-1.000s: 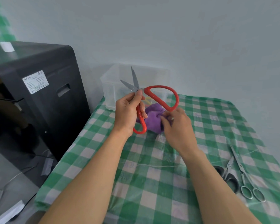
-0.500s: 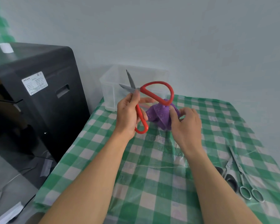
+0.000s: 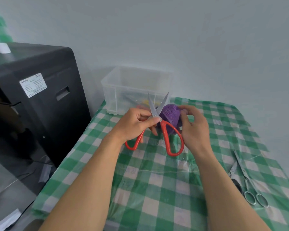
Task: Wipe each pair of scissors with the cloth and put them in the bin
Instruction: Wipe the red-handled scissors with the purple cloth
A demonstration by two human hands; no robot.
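The head-worn camera is looking forward and down, close over the surface (image 3: 165,189), clear bin (image 3: 123,90) at 12 o'clock.

Soft, even, cool light leaves only faint shadows on the checked tablecloth (image 3: 158,190), which shows a mild sheen. The wide lens bends the edges, and the far left corner smears green.

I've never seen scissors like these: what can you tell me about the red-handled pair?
The red-handled scissors have two short, pointed, silvery metal blades joined by a rivet, and two large loop handles that look like red plastic. They are open, blades up in a V, loops hanging toward the person, above the checked tablecloth. The left hand pinches them at the pivot; the purple cloth, gripped by the right hand, lies beside the right blade.
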